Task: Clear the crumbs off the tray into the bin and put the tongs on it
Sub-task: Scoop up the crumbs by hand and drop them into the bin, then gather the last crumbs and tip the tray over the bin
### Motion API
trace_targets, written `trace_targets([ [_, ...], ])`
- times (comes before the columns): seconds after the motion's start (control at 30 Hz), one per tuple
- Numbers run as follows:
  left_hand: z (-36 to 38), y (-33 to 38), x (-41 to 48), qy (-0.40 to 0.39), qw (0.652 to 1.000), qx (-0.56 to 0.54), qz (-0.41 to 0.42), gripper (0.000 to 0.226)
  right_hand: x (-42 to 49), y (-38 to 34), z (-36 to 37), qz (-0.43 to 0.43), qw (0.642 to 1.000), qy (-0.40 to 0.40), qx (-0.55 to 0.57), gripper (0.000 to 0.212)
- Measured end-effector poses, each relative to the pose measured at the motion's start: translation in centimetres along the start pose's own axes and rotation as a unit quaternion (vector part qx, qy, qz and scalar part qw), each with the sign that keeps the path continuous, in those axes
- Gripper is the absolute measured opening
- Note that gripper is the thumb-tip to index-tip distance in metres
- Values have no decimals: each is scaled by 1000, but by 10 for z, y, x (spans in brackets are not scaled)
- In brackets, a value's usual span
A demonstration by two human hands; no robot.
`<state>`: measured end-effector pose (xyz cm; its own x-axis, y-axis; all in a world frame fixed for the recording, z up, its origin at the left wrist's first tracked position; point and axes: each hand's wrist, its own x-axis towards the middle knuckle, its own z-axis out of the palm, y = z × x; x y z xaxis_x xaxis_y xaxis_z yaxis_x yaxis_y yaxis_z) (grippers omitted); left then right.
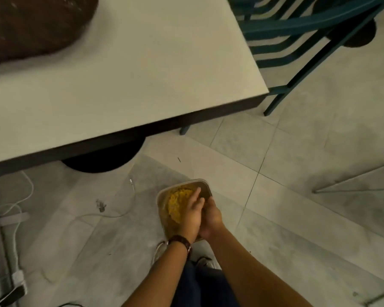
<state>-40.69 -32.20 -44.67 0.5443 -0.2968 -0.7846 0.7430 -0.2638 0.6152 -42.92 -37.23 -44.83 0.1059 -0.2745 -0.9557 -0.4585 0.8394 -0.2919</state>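
Bin (185, 182): one; a clear rounded-rectangular tub standing upright on the tiled floor (297, 173), mouth up; long axis runs from the person outward, leaning slightly left at the far end.

Crumbs (175, 206): one yellow heap inside the bin, in its left half, directly under the left fingertips.

Left hand (192, 216): one; held above the bin, fingers straight and together, pointing to the bin's far rim; holds nothing; its palm lies against the right hand.

Right hand (213, 218): one; over the bin's right side, touching the left hand; its fingers are mostly hidden behind the left hand, so how far they curl cannot be told; nothing seen in it.

Bracelet (182, 240): one, dark, on the left wrist, at the bin's near edge.

Tray (31, 25): one, brown, blurred; well beyond the bin to the far left, on the table (142, 74); cut by the frame, axis not readable.

Chair (297, 41): teal, far right of the bin.

Cable (120, 214): white, on the floor left of the bin.
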Motion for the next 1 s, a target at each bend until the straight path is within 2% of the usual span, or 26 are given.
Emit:
trace_targets([
  [0.03, 7, 2, -9, -36, 999, 23, 16, 34, -8, -8, -3, 55, 994, -22, 92, 58],
  [0.07, 10, 2, -18, -60, 997, 44, 30, 30, -16, -13, -4, 134, 955, -57, 260, 60],
  [0.1, 8, -5, -18, -53, 997, 55, 27, 27, -24, -13, -1, 52, 971, -118, 203, 68],
  [0.13, 4, -7, -16, -32, 998, 55, 5, 24, -31, -13, -1, -12, 998, 8, 66, 67],
  [0.17, -2, -9, -13, -11, 998, 55, -42, 26, -24, -19, 2, -81, 996, -7, -19, 59],
  [0.2, -8, -11, -9, -2, 995, 52, -84, 36, -28, -24, -1, -108, 994, -21, -16, 48],
  [0.23, -15, -13, -3, 9, 992, 46, -118, 49, -23, -25, -2, -133, 989, -72, 5, 41],
  [0.3, -18, -5, 4, 47, 987, -10, -151, 57, -24, -17, -3, -241, 960, -88, -108, 43],
  [0.33, -17, 5, 3, 47, 982, -71, -169, 53, -28, -7, -1, -270, 934, -95, -215, 46],
  [0.37, -13, 15, 2, 41, 978, -112, -174, 51, -22, 7, -1, -223, 935, -138, -237, 48],
  [0.4, -11, 21, 2, 42, 976, -136, -162, 49, -15, 10, -6, -175, 931, -148, -283, 50],
  [0.43, -8, 28, -1, 36, 980, -150, -128, 49, -9, 14, -7, -147, 940, -124, -283, 50],
  [0.5, -3, 29, -9, 28, 997, -63, -20, 45, -8, 9, -4, -100, 974, -119, -166, 53],
  [0.53, -3, 21, -14, 18, 1000, 9, 3, 44, -9, 6, -4, -63, 986, -122, -95, 58],
  [0.6, -10, 2, -22, 2, 991, 129, -39, 58, -20, -5, 0, -7, 992, -122, 14, 68],
  [0.67, -24, -11, -22, 23, 978, 176, -111, 62, -37, -14, 1, 26, 983, -136, 124, 63],
  [0.73, -32, -1, -22, 4, 977, 164, -135, 59, -64, -32, -2, 13, 970, -127, 205, 47],
  [0.8, -20, 24, -37, 11, 986, 100, -135, 57, -89, -43, -9, 3, 965, -96, 246, 34],
  [0.93, 21, 92, -104, 23, 993, -6, -119, 38, -155, -62, -18, 13, 955, -96, 281, 26],
  [1.0, 36, 131, -148, 18, 996, 25, -81, 32, -200, -78, -23, -9, 956, -98, 276, 23],
])
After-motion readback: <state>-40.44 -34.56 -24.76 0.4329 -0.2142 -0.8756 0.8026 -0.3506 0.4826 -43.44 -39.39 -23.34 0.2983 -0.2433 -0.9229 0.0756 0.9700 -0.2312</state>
